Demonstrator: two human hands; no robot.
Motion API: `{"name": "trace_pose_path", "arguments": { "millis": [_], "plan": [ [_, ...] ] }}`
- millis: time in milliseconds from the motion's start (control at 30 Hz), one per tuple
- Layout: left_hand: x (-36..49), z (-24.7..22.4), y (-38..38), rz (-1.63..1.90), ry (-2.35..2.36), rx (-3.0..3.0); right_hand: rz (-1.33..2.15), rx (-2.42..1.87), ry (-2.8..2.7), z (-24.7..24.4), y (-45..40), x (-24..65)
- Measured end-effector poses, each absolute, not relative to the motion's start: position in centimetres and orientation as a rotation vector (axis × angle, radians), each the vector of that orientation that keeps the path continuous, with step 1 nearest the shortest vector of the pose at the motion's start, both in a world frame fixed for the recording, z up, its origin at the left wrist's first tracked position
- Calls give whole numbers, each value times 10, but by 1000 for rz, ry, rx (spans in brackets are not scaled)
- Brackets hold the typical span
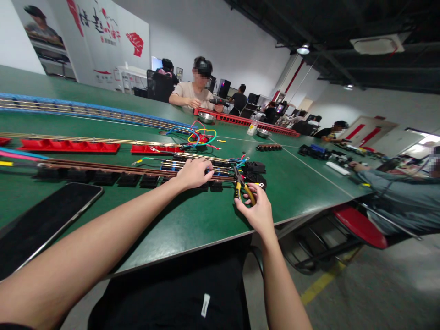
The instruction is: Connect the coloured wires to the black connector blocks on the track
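Note:
My right hand (258, 208) is closed around the yellow-and-black handles of a pair of pliers (238, 176). The jaws point away from me at the right end of a long rail assembly (137, 168), made of brown bars on black brackets. My left hand (194, 173) lies over the same assembly, its fingers curled around the bars; the fingertips are partly hidden. Just beyond the jaws, thin coloured wires (242, 160) with ring terminals stick out beside black blocks (255, 169). Whether the jaws grip anything is too small to tell.
A phone (51, 220) lies at the left front. Behind are red trays (70, 145) with brass-coloured bars, a long blue rail (103, 112), looped wires (202, 135), metal bowls (206, 118) and a bottle (253, 124). A person opposite holds a power drill (219, 101); another sits at right.

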State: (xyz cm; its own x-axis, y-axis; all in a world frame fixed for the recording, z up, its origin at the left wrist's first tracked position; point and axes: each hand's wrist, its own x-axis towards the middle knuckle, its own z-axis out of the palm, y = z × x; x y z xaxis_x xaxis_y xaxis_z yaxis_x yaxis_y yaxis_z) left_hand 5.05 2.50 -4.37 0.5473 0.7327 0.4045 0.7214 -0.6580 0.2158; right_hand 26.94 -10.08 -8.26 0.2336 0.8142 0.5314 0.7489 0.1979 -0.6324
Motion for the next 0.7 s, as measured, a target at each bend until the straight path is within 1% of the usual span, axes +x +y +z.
{"name": "trace_pose_path", "arguments": {
  "millis": [200, 500, 700],
  "plan": [
    [51, -44, 25, 734, 1294, 2737, 72, -1495, -1503, -83, -100, 272],
    [50, -46, 27, 732, 1294, 2734, 64, -1528, -1509, -87, -100, 277],
    [50, -46, 27, 738, 1288, 2733, -6, -1531, -1523, -86, -99, 276]
  ]
}}
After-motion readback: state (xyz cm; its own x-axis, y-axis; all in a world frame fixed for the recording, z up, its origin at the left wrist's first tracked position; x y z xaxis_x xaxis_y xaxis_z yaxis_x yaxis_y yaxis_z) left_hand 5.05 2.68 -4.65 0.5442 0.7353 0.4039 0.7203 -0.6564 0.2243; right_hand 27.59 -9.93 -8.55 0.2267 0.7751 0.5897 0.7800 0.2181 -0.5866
